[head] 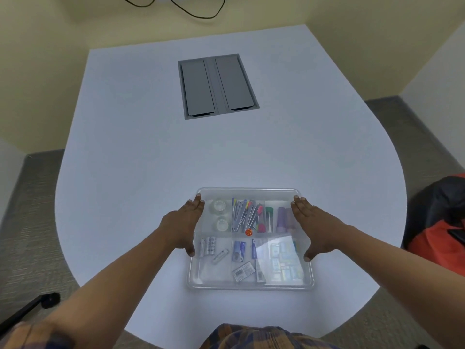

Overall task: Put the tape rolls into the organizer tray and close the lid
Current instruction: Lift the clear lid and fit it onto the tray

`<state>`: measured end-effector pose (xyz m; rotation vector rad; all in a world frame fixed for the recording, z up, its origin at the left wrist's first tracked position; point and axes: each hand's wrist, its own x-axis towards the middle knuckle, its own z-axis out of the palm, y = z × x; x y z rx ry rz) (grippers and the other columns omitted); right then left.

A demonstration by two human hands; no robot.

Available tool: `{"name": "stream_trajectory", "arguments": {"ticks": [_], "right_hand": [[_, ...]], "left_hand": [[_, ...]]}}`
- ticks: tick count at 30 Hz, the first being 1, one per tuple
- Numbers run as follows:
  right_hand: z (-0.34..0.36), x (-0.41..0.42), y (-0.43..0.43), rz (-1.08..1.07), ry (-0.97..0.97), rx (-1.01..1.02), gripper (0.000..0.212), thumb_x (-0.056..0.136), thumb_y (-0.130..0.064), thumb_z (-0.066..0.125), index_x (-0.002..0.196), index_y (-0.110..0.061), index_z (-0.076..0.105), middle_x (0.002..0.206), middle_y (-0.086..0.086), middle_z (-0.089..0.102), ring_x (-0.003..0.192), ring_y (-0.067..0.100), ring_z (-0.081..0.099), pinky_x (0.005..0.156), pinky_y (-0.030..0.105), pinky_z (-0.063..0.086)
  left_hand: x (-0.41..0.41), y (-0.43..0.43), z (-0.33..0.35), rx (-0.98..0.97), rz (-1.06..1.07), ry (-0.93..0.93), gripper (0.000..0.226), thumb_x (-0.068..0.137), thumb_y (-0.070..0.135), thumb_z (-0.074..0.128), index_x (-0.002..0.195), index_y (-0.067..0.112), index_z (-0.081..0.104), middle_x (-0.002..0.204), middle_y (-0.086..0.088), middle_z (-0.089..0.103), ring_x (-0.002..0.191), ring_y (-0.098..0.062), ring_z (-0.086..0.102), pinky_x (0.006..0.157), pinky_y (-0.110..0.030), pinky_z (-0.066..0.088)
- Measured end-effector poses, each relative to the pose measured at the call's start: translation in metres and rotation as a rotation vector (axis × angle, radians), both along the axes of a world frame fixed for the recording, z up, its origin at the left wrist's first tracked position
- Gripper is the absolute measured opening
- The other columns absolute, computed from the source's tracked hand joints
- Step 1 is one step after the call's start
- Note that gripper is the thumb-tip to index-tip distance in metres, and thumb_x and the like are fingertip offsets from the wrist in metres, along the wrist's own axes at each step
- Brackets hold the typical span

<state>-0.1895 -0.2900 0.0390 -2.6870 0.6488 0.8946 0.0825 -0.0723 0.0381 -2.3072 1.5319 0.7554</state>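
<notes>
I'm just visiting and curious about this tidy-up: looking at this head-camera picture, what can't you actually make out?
- Whether the clear lid has latched onto the organizer tray: head view, too fine and glare-hazed.
- Tape rolls: blurred behind the plastic; their kind is unreadable.
- Labels in the near-right compartment: washed out by reflection.
- Left hand and right hand: palms are hidden beneath, so pressure is unknowable.
- Orange-and-black bag: cut off by the right edge.

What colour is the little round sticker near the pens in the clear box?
Orange-red. The small round sticker shows best in the head view.
</notes>
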Motion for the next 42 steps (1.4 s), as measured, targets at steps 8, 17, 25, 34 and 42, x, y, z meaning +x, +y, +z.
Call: {"name": "stream_trajectory", "arguments": {"ticks": [8, 17, 25, 34, 42], "right_hand": [[-0.008, -0.037, 0.033, 0.022, -0.008, 0.006, 0.145, 0.060, -0.069, 0.074, 0.139, -0.007, -0.031, 0.147, 0.010, -0.036, 0.141, 0.020, -0.026, 0.113, 0.031, -0.010], [-0.013, -0.038, 0.040, 0.021, -0.013, -0.001, 0.150, 0.055, -0.076, 0.070, 0.130, -0.006, -0.040, 0.145, 0.011, -0.041, 0.136, 0.024, -0.035, 0.113, 0.033, -0.014], [-0.006, -0.022, 0.033, -0.055, -0.050, -0.018, 0.137, 0.064, -0.081, 0.058, 0.143, -0.005, -0.024, 0.151, 0.008, -0.029, 0.144, 0.023, -0.021, 0.117, 0.039, -0.006], [-0.010, 0.012, 0.006, -0.202, -0.138, -0.051, 0.116, 0.078, -0.077, 0.046, 0.149, -0.001, -0.004, 0.159, 0.017, -0.009, 0.147, 0.026, -0.007, 0.119, 0.037, 0.006], [-0.018, 0.015, 0.006, -0.240, -0.191, -0.022, 0.116, 0.077, -0.077, 0.048, 0.150, -0.001, 0.001, 0.160, 0.017, -0.004, 0.148, 0.024, -0.003, 0.117, 0.034, 0.008]], "left_hand": [[-0.032, 0.045, -0.005, 0.008, -0.075, 0.040, 0.133, 0.064, 0.048, 0.083, 0.149, 0.008, -0.011, 0.154, -0.008, -0.029, 0.147, -0.020, -0.003, 0.115, -0.034, 0.026], [-0.041, 0.047, -0.011, -0.024, -0.088, -0.020, 0.141, 0.058, 0.047, 0.086, 0.148, 0.003, -0.013, 0.154, -0.016, -0.027, 0.147, -0.025, -0.008, 0.119, -0.034, 0.010], [-0.027, 0.033, 0.001, 0.007, -0.052, 0.029, 0.134, 0.059, 0.056, 0.082, 0.151, 0.008, -0.003, 0.159, -0.009, -0.016, 0.147, -0.019, -0.003, 0.118, -0.037, 0.020], [0.003, -0.023, 0.004, -0.071, 0.073, -0.001, 0.129, 0.054, 0.056, 0.084, 0.150, 0.008, 0.011, 0.160, -0.008, 0.008, 0.147, -0.018, 0.010, 0.112, -0.039, 0.033], [0.004, -0.023, -0.006, -0.076, 0.133, 0.036, 0.134, 0.048, 0.068, 0.080, 0.149, 0.009, 0.016, 0.160, -0.008, 0.009, 0.145, -0.020, 0.019, 0.112, -0.037, 0.032]]}}
